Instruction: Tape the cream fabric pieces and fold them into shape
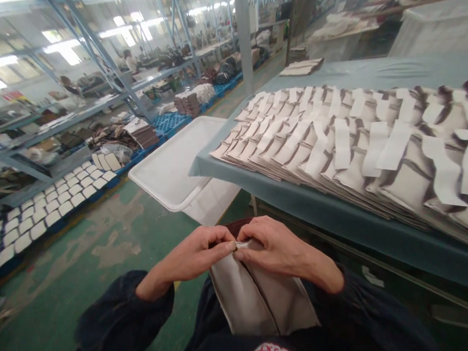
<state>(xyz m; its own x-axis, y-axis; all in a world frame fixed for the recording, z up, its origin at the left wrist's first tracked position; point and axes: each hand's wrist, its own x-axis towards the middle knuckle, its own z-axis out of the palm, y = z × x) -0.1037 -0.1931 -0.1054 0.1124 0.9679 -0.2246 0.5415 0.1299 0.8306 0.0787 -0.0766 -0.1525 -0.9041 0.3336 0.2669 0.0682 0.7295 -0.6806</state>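
Note:
Both of my hands meet at the top edge of a light beige sewn fabric piece [243, 299], which hangs down in front of my body with a dark seam along its middle. My left hand [200, 252] pinches the edge between thumb and fingers. Close beside it, my right hand [274, 247] grips the same edge, its fingers curled over the top. The fingertips nearly touch, and the spot between them is partly hidden. A dark brown part [238, 226] shows behind the hands.
A teal-covered table [258, 182] carries overlapping rows of beige fabric pieces [314, 144] with white strips [343, 144]. Below its left end is a white plastic bin [167, 186]. Pale pads [51, 203] lie in rows on the floor at left, near blue racks [134, 93] and pallets [173, 124].

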